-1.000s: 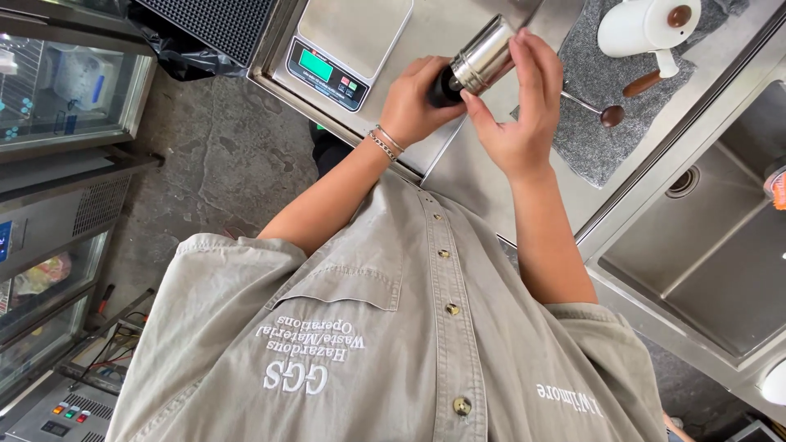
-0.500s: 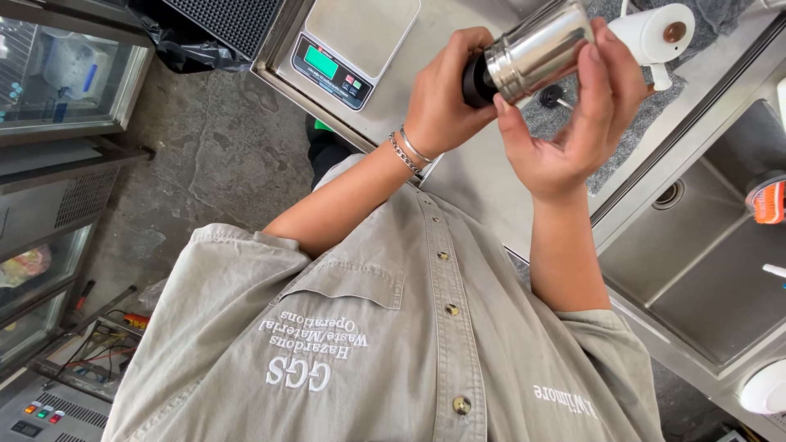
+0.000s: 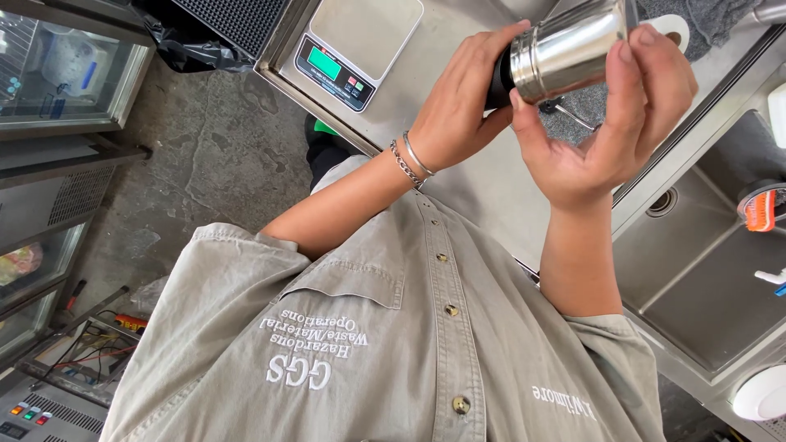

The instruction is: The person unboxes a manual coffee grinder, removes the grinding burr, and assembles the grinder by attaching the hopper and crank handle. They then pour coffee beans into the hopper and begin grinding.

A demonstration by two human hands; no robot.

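Both of my hands hold a stainless steel cylinder [image 3: 566, 49] with a black end [image 3: 497, 78], raised above the steel counter [image 3: 483, 192]. My left hand [image 3: 458, 115], with two bracelets on its wrist, is wrapped around the black end. My right hand [image 3: 602, 135] cups the shiny steel body from below and from the right, thumb against its rim. The cylinder lies tilted, steel end toward the upper right. My grey button shirt fills the lower part of the view.
A digital kitchen scale [image 3: 354, 45] with a green display sits on the counter at the upper left. A steel sink [image 3: 704, 270] lies at the right, with an orange brush [image 3: 761, 209] in it. A white cup [image 3: 761, 394] sits at the lower right and glass-door fridges [image 3: 65, 69] stand at the left.
Both hands have lifted the cylinder up and to the right, nearer the camera. The grip on it is unchanged.
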